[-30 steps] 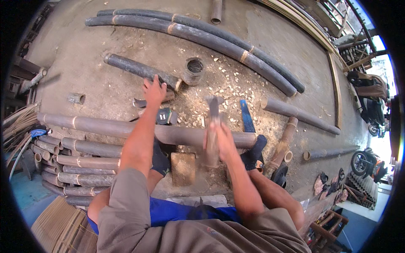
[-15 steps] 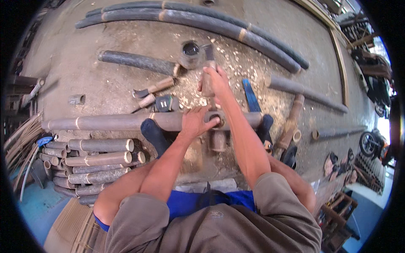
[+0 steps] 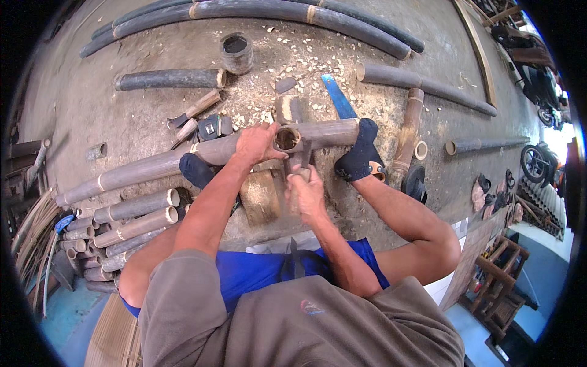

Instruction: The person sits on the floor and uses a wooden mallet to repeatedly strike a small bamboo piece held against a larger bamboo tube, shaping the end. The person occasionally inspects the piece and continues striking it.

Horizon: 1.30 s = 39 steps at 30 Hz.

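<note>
Bamboo pole: lies across the floor from left to right, in front of the body. Short bamboo tube: shows an open, round end facing up on the right part of the pole. Bamboo stub: juts from the far side of the pole, in line with the tube.

Left hand: steadies the tube from the left, fingers on the far side and thumb along the near rim, grasping it. Right hand: just near of the tube, fingers clenched around the handle of a wooden-handled tool. Head of the tool: beside the tube's right side, too blurred to tell its kind.

Left foot, dark-covered: touches the pole left of the hands. Right foot: at the pole's right end. Between the feet, near the body, a wooden block.

Beyond the pole, left to right: a wood-handled blade, a dark tape measure, and a blue saw blade among scattered pale chips. Farther off, a dark bamboo length and an open round container. Near left, a stack of bamboo lengths. Far right, a parked motorcycle.
</note>
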Each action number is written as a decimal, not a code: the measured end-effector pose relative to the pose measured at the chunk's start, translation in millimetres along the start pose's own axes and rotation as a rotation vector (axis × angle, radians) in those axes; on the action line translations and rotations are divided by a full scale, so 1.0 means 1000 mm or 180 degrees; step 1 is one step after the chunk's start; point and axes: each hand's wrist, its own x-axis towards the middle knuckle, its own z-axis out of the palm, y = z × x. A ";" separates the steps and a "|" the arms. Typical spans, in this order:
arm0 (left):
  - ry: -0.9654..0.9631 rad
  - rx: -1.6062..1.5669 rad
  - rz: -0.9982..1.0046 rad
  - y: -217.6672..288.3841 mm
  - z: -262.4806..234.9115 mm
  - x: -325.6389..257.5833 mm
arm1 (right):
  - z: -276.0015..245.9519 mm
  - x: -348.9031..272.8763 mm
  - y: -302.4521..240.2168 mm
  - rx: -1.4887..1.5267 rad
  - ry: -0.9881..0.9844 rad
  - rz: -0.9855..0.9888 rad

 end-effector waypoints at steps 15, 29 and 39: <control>0.0188 -0.0676 -0.0689 0.026 -0.015 -0.001 | 0.004 0.021 0.017 0.0272 0.0012 0.0141; 0.0838 -0.0465 -0.1038 0.030 0.008 0.015 | -0.058 0.069 -0.071 -0.1576 -0.1201 0.0545; 0.0947 -0.0584 -0.1187 0.034 0.009 0.016 | -0.057 0.112 -0.124 -0.2818 -0.1843 0.0773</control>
